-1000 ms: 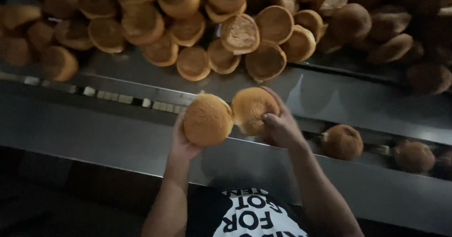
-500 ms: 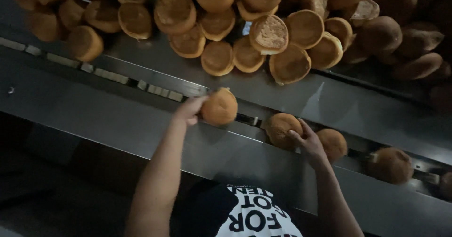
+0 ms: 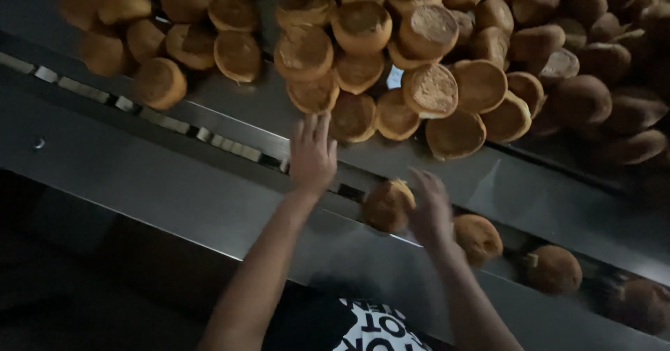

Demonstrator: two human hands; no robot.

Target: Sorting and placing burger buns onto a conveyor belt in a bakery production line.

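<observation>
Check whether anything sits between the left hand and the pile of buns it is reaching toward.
Nothing visible does. The left hand is open, fingertips right at the front edge of the pile, nearest a bun in the front row. Only bare metal ledge lies beneath it. The right hand is lower, beside a bun on the conveyor.

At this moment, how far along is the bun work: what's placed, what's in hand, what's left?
Looks done: three buns sit in the lower channel, including one and another to the right. In hand: the right hand rests on a bun in that channel; the left hand is open and empty, reaching toward the pile. Left: that large heap on the upper tray.
</observation>
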